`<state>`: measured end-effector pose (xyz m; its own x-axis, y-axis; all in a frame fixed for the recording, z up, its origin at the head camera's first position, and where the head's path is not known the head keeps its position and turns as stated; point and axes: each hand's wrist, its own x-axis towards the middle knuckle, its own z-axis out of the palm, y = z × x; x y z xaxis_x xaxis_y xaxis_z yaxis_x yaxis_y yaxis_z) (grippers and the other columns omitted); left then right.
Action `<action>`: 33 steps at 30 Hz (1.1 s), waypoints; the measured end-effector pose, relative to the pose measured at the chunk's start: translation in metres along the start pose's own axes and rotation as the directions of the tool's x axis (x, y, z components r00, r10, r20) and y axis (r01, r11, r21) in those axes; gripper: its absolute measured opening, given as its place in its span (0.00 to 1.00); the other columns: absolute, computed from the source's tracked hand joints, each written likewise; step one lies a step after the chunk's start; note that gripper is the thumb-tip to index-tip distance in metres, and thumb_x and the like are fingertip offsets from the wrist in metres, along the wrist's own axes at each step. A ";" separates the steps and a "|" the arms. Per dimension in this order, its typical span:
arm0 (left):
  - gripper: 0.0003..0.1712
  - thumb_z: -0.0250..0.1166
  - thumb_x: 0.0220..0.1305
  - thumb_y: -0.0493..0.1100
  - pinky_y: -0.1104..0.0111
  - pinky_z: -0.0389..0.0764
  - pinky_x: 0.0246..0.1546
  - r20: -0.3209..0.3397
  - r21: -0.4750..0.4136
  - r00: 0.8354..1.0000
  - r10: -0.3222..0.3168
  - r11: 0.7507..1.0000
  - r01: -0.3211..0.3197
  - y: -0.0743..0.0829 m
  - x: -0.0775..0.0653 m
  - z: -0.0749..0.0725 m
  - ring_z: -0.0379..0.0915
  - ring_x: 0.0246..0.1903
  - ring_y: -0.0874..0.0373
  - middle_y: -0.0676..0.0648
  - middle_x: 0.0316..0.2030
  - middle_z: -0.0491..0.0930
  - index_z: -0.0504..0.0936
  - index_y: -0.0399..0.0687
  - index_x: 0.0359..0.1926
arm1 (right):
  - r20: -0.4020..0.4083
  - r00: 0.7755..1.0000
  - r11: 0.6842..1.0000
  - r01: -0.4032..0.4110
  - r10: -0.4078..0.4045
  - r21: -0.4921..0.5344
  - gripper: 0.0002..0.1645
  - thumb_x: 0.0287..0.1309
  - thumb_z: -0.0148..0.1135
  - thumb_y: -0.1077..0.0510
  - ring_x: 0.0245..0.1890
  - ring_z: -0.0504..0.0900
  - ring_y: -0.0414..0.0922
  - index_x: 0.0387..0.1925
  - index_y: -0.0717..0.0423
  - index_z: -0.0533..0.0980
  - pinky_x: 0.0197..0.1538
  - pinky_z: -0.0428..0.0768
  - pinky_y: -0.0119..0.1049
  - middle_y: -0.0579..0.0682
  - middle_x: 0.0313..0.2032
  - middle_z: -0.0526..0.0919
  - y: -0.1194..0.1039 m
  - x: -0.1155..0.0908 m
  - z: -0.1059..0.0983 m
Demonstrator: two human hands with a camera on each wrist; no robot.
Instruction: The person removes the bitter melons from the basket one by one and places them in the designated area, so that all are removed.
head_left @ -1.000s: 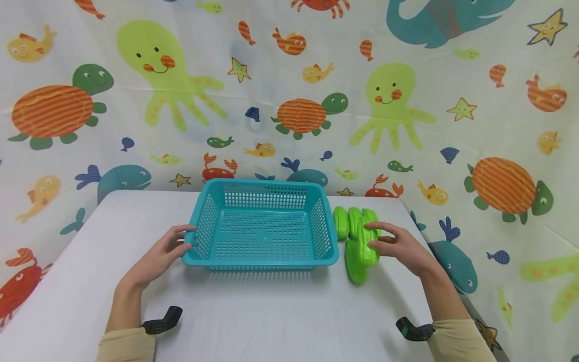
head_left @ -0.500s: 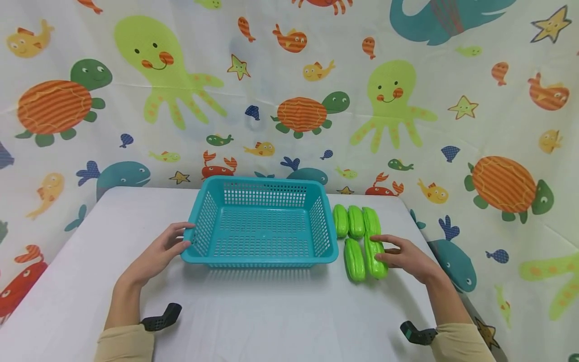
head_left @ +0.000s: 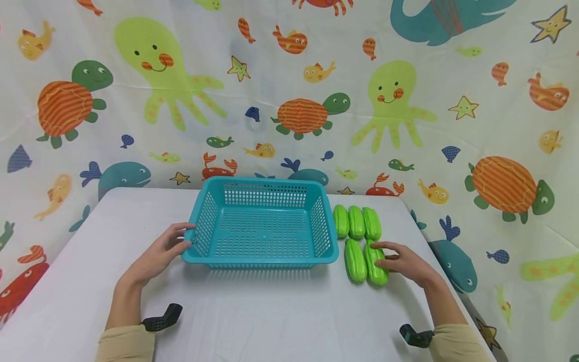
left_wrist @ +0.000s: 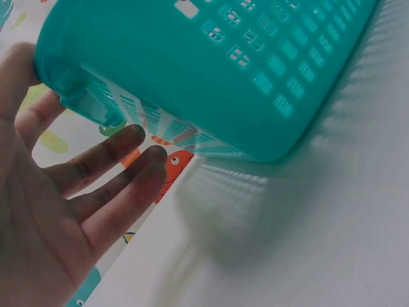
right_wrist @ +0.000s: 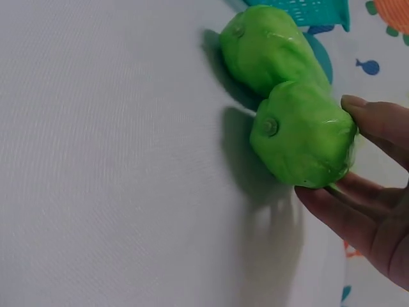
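Observation:
A turquoise plastic basket with slotted walls stands on the white table. My left hand pinches its left rim between thumb and index finger, the other fingers extended beside the wall in the left wrist view. My right hand holds a plump, glossy green vegetable, ribbed and oblong, with a small round stem nub. The thumb lies on one side and the fingers on the other. Another such green vegetable lies directly left of it, and three more form a row behind.
White cloth covers the table. A curtain printed with sea animals hangs behind the basket and along both sides. Black wrist cameras sit on both forearms above the beige sleeves.
My right hand has lowered the green vegetable from above the others and drawn it slightly nearer, to the front right spot of the group. My left hand and the basket have stayed put.

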<state>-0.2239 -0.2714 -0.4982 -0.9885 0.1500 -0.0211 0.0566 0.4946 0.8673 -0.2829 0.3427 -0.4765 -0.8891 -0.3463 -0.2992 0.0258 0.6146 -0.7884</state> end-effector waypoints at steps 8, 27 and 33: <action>0.33 0.53 0.74 0.55 0.31 0.63 0.56 0.003 -0.017 1.000 0.002 1.000 -0.001 0.001 -0.001 0.000 0.52 0.66 0.25 0.29 0.69 0.55 0.56 0.51 0.72 | 0.002 1.000 0.999 -0.024 0.024 0.032 0.34 0.63 0.64 0.51 0.65 0.61 0.71 0.67 0.59 0.67 0.55 0.79 0.50 0.68 0.70 0.56 0.004 0.002 0.002; 0.32 0.54 0.74 0.53 0.32 0.64 0.56 0.008 -0.031 1.000 -0.001 1.000 0.001 0.004 -0.003 -0.001 0.53 0.65 0.26 0.30 0.69 0.55 0.56 0.51 0.72 | -0.002 1.000 0.998 0.003 -0.002 0.055 0.35 0.65 0.61 0.49 0.65 0.66 0.65 0.69 0.57 0.64 0.53 0.81 0.44 0.66 0.71 0.57 0.011 0.005 0.002; 0.33 0.53 0.74 0.53 0.32 0.64 0.56 0.009 -0.029 1.000 0.000 1.000 0.000 0.004 -0.003 -0.002 0.52 0.66 0.25 0.29 0.69 0.54 0.55 0.52 0.73 | -0.026 0.999 0.998 -0.023 0.025 0.066 0.35 0.64 0.62 0.49 0.63 0.68 0.63 0.69 0.55 0.65 0.53 0.80 0.45 0.65 0.70 0.59 0.012 0.004 -0.002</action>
<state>-0.2213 -0.2714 -0.4938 -0.9871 0.1581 -0.0257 0.0522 0.4696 0.8813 -0.2865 0.3501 -0.4863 -0.8996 -0.3127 -0.3049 0.0766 0.5742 -0.8151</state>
